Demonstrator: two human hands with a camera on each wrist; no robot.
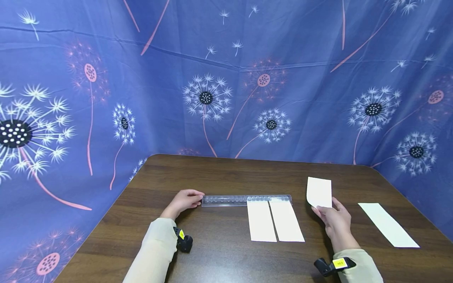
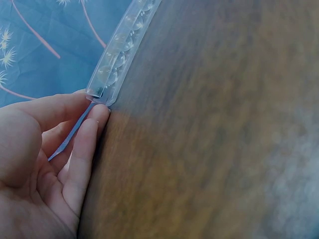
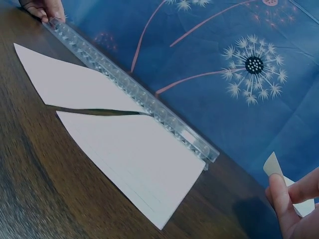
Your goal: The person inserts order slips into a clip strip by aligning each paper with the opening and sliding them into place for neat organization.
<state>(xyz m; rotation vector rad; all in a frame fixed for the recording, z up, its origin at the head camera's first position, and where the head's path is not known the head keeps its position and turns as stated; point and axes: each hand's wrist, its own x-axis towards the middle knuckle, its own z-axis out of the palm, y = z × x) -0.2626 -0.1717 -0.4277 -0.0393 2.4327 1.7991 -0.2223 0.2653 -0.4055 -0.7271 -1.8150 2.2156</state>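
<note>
Blue dandelion-print cloth (image 1: 159, 98) is hanging behind a brown table (image 1: 219, 173), where a clear bar (image 1: 226, 203) is lying well inside the edges, two narrowly parted paper strips (image 1: 262, 222) are overlapping it, and a lone strip (image 1: 389, 226) is lying nearer the right edge. Meanwhile the left hand (image 1: 184, 201) is pinching the bar's left end, and the right hand (image 1: 336, 222), wood separating it from the pair, is holding up a white slip (image 1: 319, 192).

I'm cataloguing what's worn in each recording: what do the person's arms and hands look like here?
The left hand and right hand are bare, without gloves. The left sleeve and right sleeve are long and pale cream. Each wrist carries a black wrist camera with a yellow label, its markings too small to read.
</note>
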